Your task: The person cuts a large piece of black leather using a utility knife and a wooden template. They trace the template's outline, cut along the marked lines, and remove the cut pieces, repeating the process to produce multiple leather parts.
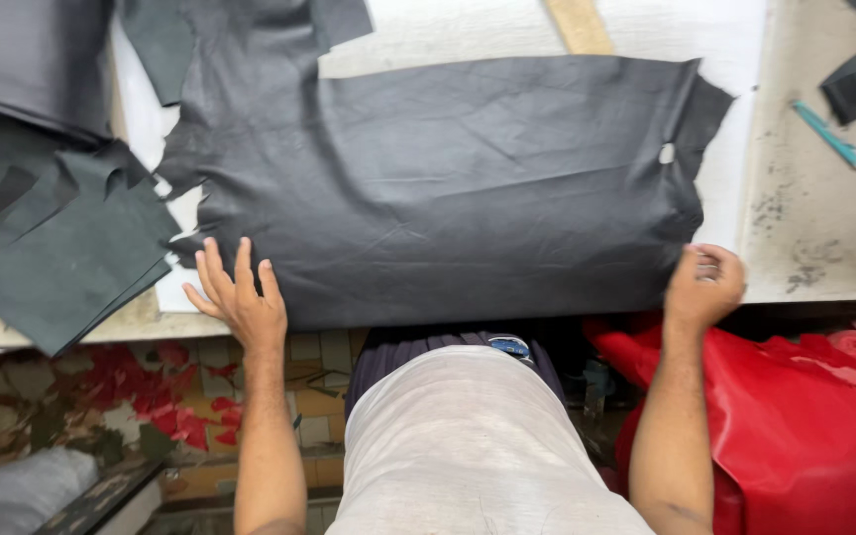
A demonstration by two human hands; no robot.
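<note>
A large sheet of black leather (468, 188) lies spread over a white board (735, 59) on the worktable. My left hand (238, 297) rests flat with fingers spread on the sheet's near left edge. At the near right corner my right hand (705, 285) is curled, pinching the leather's edge. The sheet has wrinkles across its middle and a small hole near its right side.
A pile of black leather offcuts (61, 248) sits at the left. A wooden ruler (579, 25) lies at the back, a teal tool (828, 134) at the right. Red leather (804, 426) hangs below the table's right edge. Red scraps (165, 396) litter the tiled floor.
</note>
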